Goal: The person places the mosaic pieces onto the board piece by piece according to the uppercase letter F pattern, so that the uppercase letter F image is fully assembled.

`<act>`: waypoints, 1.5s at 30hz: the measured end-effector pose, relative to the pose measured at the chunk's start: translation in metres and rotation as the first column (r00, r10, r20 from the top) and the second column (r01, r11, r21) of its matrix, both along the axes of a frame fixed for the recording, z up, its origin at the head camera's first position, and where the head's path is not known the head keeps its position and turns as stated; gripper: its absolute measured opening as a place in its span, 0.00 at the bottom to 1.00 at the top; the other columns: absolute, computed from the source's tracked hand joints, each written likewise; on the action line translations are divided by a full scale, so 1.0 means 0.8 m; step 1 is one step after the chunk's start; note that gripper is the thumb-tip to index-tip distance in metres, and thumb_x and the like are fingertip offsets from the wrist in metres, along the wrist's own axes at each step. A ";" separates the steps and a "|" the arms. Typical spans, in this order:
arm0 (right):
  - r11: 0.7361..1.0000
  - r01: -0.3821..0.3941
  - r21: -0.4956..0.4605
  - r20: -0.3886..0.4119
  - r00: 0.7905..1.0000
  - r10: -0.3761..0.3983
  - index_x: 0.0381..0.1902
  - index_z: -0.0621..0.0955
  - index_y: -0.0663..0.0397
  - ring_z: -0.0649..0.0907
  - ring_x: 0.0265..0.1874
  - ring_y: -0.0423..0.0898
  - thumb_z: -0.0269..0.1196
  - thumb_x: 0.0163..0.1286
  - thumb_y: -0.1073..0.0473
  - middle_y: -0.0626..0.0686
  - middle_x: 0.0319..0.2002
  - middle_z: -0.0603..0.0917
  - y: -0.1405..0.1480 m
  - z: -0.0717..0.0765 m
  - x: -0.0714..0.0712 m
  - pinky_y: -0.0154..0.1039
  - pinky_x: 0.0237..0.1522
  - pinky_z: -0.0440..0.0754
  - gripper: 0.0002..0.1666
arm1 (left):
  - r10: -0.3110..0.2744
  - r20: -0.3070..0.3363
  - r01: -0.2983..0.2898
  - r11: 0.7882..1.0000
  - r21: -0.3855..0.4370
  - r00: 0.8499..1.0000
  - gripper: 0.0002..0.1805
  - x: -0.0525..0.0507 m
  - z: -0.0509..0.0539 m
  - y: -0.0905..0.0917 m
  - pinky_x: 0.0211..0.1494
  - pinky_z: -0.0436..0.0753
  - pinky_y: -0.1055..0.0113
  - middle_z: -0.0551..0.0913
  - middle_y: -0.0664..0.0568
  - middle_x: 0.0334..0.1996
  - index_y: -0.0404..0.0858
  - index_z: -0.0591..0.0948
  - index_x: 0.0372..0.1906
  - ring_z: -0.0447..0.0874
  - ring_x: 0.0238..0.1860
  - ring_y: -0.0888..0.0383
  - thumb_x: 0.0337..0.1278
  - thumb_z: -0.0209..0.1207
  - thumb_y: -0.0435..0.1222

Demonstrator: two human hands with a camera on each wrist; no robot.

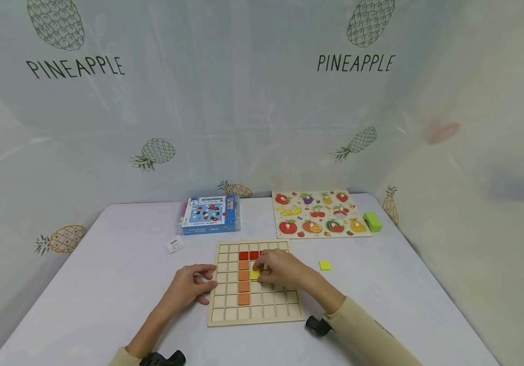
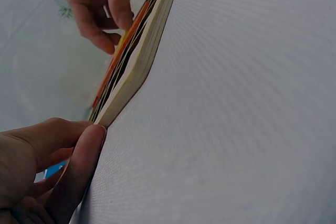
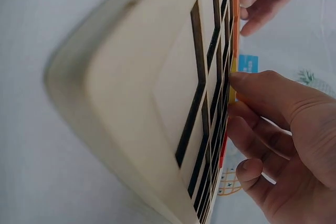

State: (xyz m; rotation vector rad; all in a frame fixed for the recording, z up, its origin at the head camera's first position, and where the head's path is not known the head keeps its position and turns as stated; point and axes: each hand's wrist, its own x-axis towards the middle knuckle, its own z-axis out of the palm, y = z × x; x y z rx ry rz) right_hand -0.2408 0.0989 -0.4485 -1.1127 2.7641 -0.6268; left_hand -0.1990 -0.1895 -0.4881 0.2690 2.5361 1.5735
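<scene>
A wooden grid board point(image 1: 277, 311) lies flat on the table. My right hand point(image 1: 281, 268) reaches over it and pinches a yellow square tile point(image 1: 254, 275) by its edges, low at the grid, right of a column of orange tiles point(image 1: 243, 286). Above this column runs a short row of red tiles point(image 1: 249, 255), its right end partly behind the fingers. My left hand point(image 1: 189, 285) touches the board's left edge with thumb and forefinger extended; in the left wrist view, the thumb point(image 2: 86, 148) rests against the rim. Another yellow tile point(image 1: 325, 265) lies loose to the board's right.
Behind the board stand a blue-and-white boxed set point(image 1: 207, 215) and, to the right, a fruit puzzle board point(image 1: 318, 216) with a green block point(image 1: 372, 222) beside it. A small printed card point(image 1: 175, 245) lies at left. A pineapple-print curtain point(image 1: 243, 101) closes off the back.
</scene>
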 end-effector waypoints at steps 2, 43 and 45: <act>1.000 0.004 0.001 0.002 1.000 -0.004 0.43 0.87 0.49 0.76 0.31 0.35 0.70 0.63 0.56 0.45 0.39 0.84 0.000 0.001 0.000 0.23 0.33 0.78 0.11 | 0.002 0.000 -0.002 1.000 -0.003 1.000 0.25 0.000 -0.001 0.000 0.22 0.88 0.64 0.80 0.44 0.39 0.31 0.79 0.58 0.85 0.17 0.56 0.53 0.68 0.32; 0.951 0.308 0.026 -0.028 0.951 -0.307 0.43 0.87 0.50 0.73 0.26 0.36 0.74 0.56 0.55 0.45 0.38 0.84 0.196 -0.005 0.006 0.26 0.26 0.74 0.16 | 0.011 -0.003 -0.011 1.000 -0.014 1.000 0.25 0.002 0.004 0.002 0.21 0.88 0.65 0.80 0.43 0.39 0.31 0.79 0.58 0.85 0.18 0.56 0.54 0.68 0.32; 0.947 0.319 0.031 -0.025 0.948 -0.319 0.43 0.87 0.50 0.73 0.26 0.36 0.75 0.55 0.55 0.44 0.37 0.84 0.201 -0.005 0.007 0.26 0.26 0.74 0.16 | 0.011 0.000 -0.011 1.000 -0.012 1.000 0.25 0.002 0.004 0.002 0.21 0.88 0.65 0.80 0.43 0.39 0.32 0.79 0.58 0.85 0.18 0.56 0.54 0.68 0.32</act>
